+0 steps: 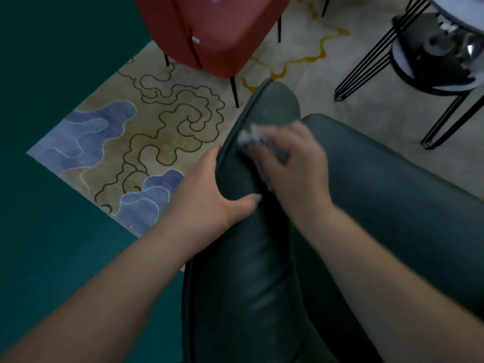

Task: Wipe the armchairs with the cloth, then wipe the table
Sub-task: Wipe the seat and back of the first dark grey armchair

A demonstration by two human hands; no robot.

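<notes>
Head view: left hand (209, 189) braces the green armchair (262, 258) arm, thumb and fingers clasping it, while right hand (293, 163) clutches the blurred cloth (248, 137) toward 12 o'clock; best press flat and stroke lengthwise.

The near armchair (262, 258) fills the lower middle, its armrest running away from the viewer. The left hand (209, 195) grips the armrest's outer edge; the right hand (293, 163), just to its right, holds the cloth (251, 137) on top of the armrest. A second armchair (214, 30) stands behind, on the rug (146, 132). The bench (432, 61) stands at far right.
</notes>
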